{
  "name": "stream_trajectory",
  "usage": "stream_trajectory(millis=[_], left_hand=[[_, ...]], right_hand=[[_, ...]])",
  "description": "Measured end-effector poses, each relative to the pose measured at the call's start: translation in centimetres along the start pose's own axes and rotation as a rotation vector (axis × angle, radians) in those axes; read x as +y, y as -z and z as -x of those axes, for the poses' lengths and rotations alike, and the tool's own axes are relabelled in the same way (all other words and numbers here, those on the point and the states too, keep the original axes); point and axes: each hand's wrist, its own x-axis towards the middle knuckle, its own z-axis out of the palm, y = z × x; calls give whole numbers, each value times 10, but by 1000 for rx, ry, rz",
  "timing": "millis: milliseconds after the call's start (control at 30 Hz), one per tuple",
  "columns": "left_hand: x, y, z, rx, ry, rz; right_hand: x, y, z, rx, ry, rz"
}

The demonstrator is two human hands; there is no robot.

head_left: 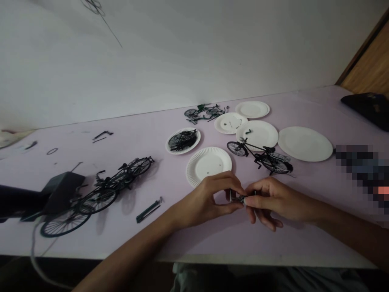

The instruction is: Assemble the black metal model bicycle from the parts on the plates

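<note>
Near the table's front edge, my left hand [220, 194] and my right hand [270, 200] meet, both pinching one small dark metal part [236, 198]. Its exact kind is too small and too covered by fingers to make out. Just beyond my hands a black miniature bicycle [261, 156] stands with its rear wheel to the right. Partly behind my left hand lies a fluted paper plate [208, 162] with tiny bits on it. To the left of my left forearm rest a dark green tool-like piece [148, 211] and a thin rod beside it.
More model bicycles stand at left [115, 184], beside a black lamp-like object [60, 192]. Several white plates [305, 144] spread across the back right, some bearing small parts. Loose bicycle pieces [206, 112] lie near the wall. A dark bag-like object [366, 107] is at far right.
</note>
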Motion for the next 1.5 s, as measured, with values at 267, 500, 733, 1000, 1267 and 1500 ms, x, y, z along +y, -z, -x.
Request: stream_trajectory(millis=[267,500,733,1000,1267,1500], left_hand=[[-4,-6,2,67,-48,-149],[-3,-10,1,128,95,25],[2,-15,-3,107,314,478],[-6,-17,-3,163,364,517],[-4,-16,-5,156,403,563],[-5,-17,-5,72,422,650]], right_hand=[[3,0,-4,0,19,-84],[3,-4,-5,94,24,-87],[5,-2,-4,76,40,-56],[4,-4,-8,266,117,-16],[8,-5,-9,353,141,-19],[8,-7,-9,371,149,10]])
